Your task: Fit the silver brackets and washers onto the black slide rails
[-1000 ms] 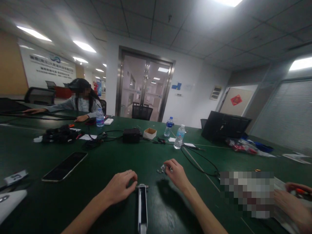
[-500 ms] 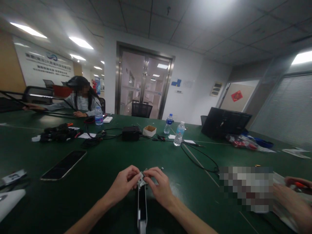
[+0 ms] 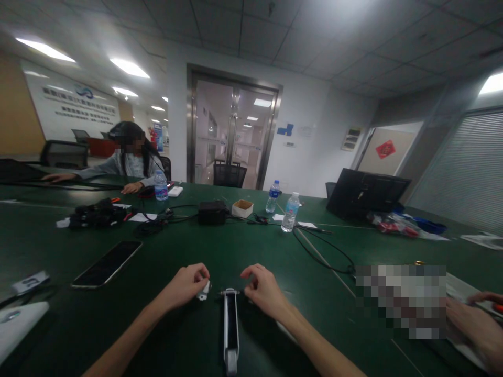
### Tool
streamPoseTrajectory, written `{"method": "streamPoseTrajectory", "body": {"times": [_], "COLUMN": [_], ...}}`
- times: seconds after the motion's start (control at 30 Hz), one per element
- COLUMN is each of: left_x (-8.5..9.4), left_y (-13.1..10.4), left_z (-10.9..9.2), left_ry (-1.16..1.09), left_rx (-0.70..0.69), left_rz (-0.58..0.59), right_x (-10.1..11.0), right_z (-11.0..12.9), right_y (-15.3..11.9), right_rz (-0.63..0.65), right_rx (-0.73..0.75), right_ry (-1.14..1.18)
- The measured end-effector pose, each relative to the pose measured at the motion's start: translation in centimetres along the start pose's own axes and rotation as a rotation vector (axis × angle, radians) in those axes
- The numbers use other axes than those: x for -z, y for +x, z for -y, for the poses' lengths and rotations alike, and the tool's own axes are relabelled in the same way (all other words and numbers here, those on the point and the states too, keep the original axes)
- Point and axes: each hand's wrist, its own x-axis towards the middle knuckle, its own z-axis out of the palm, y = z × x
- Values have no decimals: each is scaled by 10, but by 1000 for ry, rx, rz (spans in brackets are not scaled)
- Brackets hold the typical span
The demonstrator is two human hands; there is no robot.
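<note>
My left hand [image 3: 187,283] pinches a small white-and-silver metal piece [image 3: 204,291] between thumb and fingers, left of a long narrow frame. This pale metal frame [image 3: 226,327] lies on the green table, pointing away from me, with a dark channel along its middle and a short crossbar [image 3: 229,291] at its far end. Beside the right tip of that crossbar is my right hand [image 3: 264,293], its fingers bent and apart, with nothing visible in them. A whitish item [image 3: 286,331] lies partly hidden under my right forearm.
A phone [image 3: 107,264] lies to the left. Farther back are a black box [image 3: 212,212], a small open carton [image 3: 242,208], cables and water bottles [image 3: 290,212]. Another person's hand [image 3: 471,327] is at the right edge, by a blurred-out item. A person sits across at left.
My hands have moved apart from the frame's far end. The small metal piece has come away leftward in my left hand, and my right hand has shifted slightly right.
</note>
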Motion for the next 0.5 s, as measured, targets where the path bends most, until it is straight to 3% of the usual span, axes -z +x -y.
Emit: {"method": "streamPoseTrajectory", "body": {"times": [0.17, 0.5], "left_x": [-11, -22], "left_y": [-2, 1], "left_z": [-9, -2], "left_ry": [52, 7], "left_rx": [5, 40], "left_rz": [32, 38], "right_x": [-3, -10], "right_z": [-1, -11], "right_y": [-2, 1], "right_rz": [64, 5], "right_rx": [46, 134], "right_ry": [-34, -11]}}
